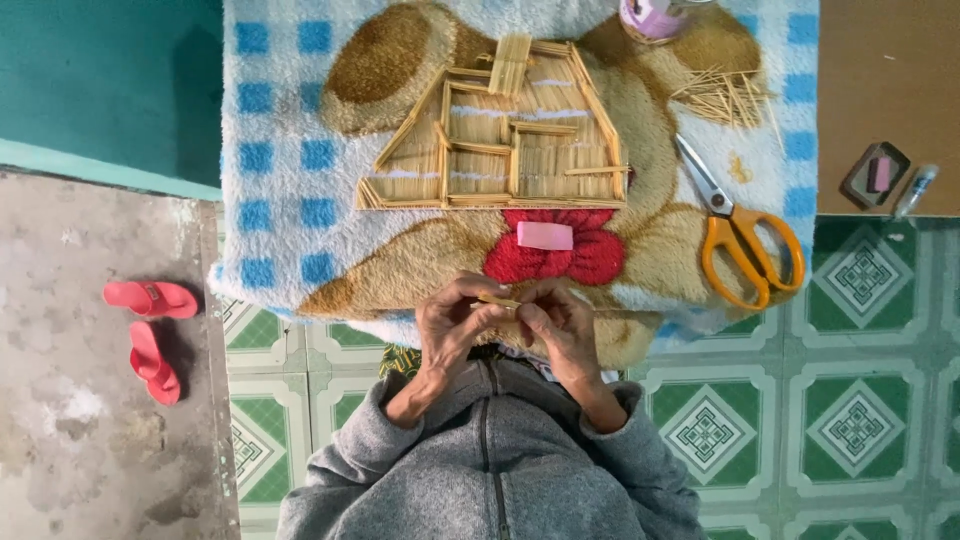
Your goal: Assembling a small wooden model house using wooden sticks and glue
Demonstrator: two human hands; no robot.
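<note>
Lying on the blanket (290, 120), a pink block (545, 235) sat below the stick house (500, 135), orange scissors (740, 235) to one side, a pink tape roll (650, 18) at the far edge. Left hand (452, 325) and right hand (558, 328) met, fingers curled, pinching a thin stick (498, 299) between them above the lap.

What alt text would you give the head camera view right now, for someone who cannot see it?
Both hands, left hand and right hand, pinch a small wooden stick together over a fluffy bear-patterned blanket. Beyond them lie a pink eraser-like block, a flat house model of sticks, loose sticks and orange-handled scissors. Red sandals sit on the concrete floor.
</note>
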